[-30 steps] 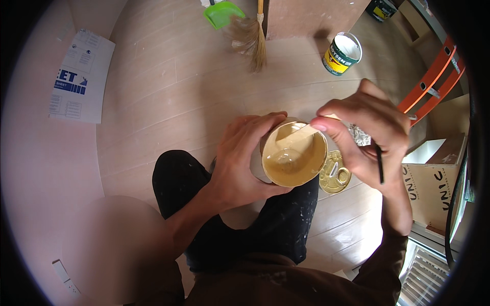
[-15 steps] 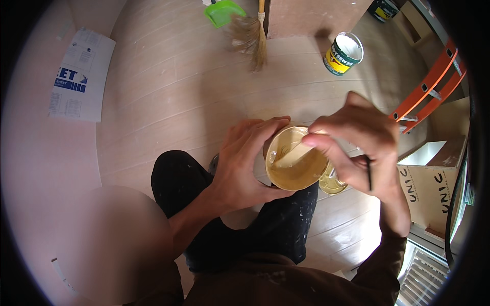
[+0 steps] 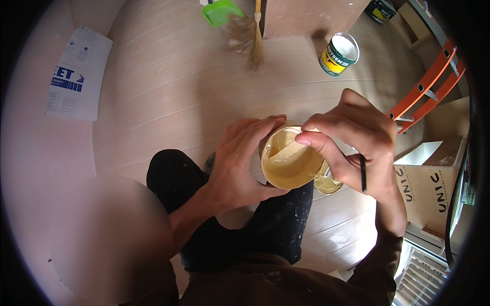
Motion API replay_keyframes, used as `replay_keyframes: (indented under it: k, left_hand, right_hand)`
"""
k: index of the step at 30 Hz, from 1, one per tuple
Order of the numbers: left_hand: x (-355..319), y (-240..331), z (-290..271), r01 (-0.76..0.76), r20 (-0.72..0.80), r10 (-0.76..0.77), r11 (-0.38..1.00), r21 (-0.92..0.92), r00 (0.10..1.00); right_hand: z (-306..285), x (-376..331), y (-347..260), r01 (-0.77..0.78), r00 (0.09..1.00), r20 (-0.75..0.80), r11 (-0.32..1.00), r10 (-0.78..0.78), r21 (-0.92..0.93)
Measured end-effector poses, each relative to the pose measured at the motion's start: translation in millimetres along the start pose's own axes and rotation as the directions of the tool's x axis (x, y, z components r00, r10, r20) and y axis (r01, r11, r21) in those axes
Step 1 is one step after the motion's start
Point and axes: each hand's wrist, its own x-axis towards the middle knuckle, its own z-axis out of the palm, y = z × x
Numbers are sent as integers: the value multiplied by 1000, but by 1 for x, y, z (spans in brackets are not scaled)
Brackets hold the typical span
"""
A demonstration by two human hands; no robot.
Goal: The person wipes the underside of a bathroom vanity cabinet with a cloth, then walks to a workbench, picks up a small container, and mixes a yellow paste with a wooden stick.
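My left hand (image 3: 240, 158) wraps around the side of a round can (image 3: 293, 176), holding it tilted above my knees. Wet tan paste coats its inner wall, and more lies in the bottom. From the right, my right hand (image 3: 354, 140) pinches a flat stirring stick (image 3: 290, 152) between thumb and fingers. The stick's lower end reaches down into the can against the paste. A thin dark strip (image 3: 363, 173) shows beside the heel of the right hand; what it is, I cannot tell. Partly hidden behind that hand, a gold metal lid (image 3: 326, 185) lies on the floor.
Ahead on the floor stands a green and yellow paint bucket (image 3: 339, 54). A straw broom (image 3: 256, 43) and a green dustpan (image 3: 221, 14) are at the far side. To the right are an orange ladder (image 3: 426, 84) and a plywood box (image 3: 426, 188). A printed white sheet (image 3: 79, 76) is at left.
The stick has shifted within the can, its tip now nearer the left inner wall. Both hands keep their hold, and the whole view has slid slightly.
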Motion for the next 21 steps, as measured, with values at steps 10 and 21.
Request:
replay_keyframes:
  k: [10, 21]
  left_hand:
    - [3, -1, 2, -29, -28, 29, 1000, 0, 999]
    - [4, 2, 2, -46, -38, 48, 997, 60, 998]
  right_hand:
    - [-18, -10, -2, -46, 999, 5, 998, 46, -45]
    - [-23, -13, -2, -8, 1000, 19, 990, 11, -138]
